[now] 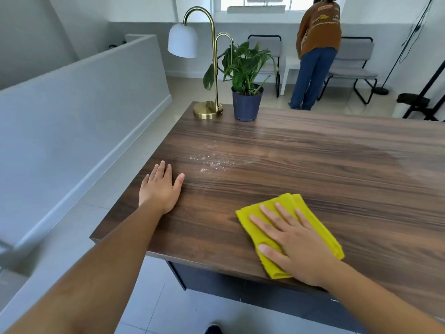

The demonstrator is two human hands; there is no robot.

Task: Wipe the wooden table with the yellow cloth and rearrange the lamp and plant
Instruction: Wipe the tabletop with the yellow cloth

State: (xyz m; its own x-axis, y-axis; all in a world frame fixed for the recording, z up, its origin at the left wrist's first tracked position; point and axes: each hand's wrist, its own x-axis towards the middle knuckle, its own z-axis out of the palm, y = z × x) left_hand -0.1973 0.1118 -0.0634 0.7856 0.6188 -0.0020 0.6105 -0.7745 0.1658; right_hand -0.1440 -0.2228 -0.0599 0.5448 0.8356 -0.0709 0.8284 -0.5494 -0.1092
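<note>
My right hand (292, 242) lies flat and open on the folded yellow cloth (301, 208). My left hand (160, 189) rests open on the brown wooden tabletop (313, 165). White crumbs (212, 160) lie between my hands and the gold lamp (208, 109) and potted green plant (245, 80).

Wooden table (313, 165) bears lamp (208, 112), plant (245, 102), yellow cloth (313, 220).

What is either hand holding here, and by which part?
Nothing is gripped. The right hand lies flat on top of the folded yellow cloth, pressing it to the table; the left hand rests flat on bare wood.
</note>
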